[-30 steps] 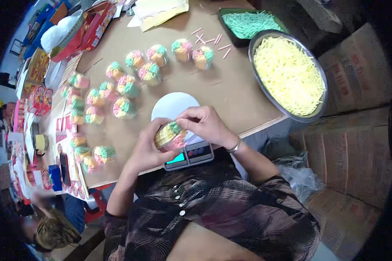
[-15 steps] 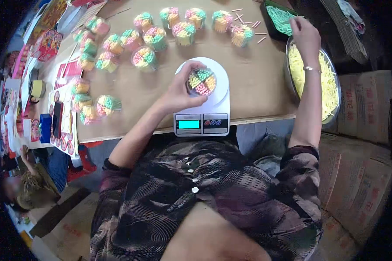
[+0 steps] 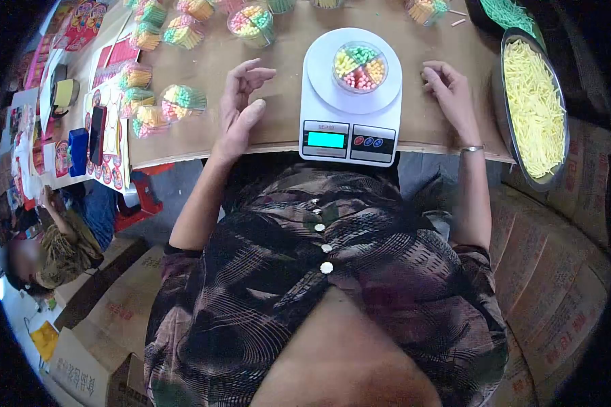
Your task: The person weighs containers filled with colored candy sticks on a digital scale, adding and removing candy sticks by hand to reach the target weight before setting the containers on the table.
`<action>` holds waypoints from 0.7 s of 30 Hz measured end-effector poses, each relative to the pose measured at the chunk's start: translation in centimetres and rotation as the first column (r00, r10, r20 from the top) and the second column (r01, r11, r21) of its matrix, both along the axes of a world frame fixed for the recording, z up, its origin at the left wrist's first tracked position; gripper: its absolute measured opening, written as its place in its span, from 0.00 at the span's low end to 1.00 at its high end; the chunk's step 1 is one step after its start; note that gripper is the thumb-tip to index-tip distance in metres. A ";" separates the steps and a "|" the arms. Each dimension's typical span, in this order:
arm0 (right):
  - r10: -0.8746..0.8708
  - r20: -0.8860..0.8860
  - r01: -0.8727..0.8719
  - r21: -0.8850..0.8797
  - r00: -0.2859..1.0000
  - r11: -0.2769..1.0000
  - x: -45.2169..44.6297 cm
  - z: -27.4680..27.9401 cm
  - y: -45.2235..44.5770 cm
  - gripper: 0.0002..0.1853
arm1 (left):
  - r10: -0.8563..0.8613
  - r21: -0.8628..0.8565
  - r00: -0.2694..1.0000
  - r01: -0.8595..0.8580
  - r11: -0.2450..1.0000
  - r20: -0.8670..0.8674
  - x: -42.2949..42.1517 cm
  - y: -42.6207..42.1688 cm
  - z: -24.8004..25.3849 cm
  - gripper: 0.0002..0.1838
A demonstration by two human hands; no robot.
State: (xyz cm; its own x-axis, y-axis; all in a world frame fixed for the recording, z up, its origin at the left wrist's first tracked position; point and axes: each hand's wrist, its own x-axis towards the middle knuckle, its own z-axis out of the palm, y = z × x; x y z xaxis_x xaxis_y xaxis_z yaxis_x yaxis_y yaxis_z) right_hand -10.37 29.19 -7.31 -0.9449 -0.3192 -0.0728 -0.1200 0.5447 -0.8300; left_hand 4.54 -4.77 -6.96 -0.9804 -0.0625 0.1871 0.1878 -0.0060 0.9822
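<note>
On the round platform of a white kitchen scale (image 3: 352,144) stands a clear plastic cup (image 3: 360,67), packed with thin sticks grouped by colour: green, yellow, orange and pink. Neither hand touches it. My left hand (image 3: 241,112) is to the left of the scale, fingers apart and holding nothing. To the right of the scale, my right hand (image 3: 449,93) hovers by the table with its fingers loosely bent, and no object shows in it. The scale's display is lit, but its reading is too bright to make out.
Several filled cups (image 3: 251,24) stand along the table's far side and left. At right are an oval metal basin of yellow sticks (image 3: 535,112) and a black tray of green sticks (image 3: 506,12). A phone (image 3: 98,134) lies left; another person (image 3: 68,247) is beyond. Cardboard boxes (image 3: 550,271) are at right.
My left hand has let go of the cup, which now rests on the scale, and moved left. My right hand has come back from the green sticks. The view has shifted.
</note>
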 end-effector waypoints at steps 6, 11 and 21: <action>-0.152 0.099 0.169 -0.204 0.983 0.964 0.7 -1.6 -0.1 0.10 | 0.028 0.088 0.996 -0.036 0.995 0.081 0.9 -0.3 -1.4 0.31; -0.153 0.064 0.163 -0.218 0.986 0.962 0.7 -1.8 -0.1 0.11 | 0.039 0.076 0.995 -0.047 0.996 0.096 0.6 -0.1 -1.6 0.30; 0.147 0.119 -0.060 -0.543 0.982 0.837 5.9 9.4 -1.8 0.15 | -0.017 0.047 0.898 0.042 0.998 -0.440 -2.3 2.5 9.9 0.36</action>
State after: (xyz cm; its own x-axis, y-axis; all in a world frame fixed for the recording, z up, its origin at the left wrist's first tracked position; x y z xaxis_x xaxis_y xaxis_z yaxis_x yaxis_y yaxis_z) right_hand -4.48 27.43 2.11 -0.8957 -0.4447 0.0005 -0.0013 0.0014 -1.0000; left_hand 2.22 -2.28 2.90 -0.8009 -0.0572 0.5961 0.5988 -0.0688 0.7979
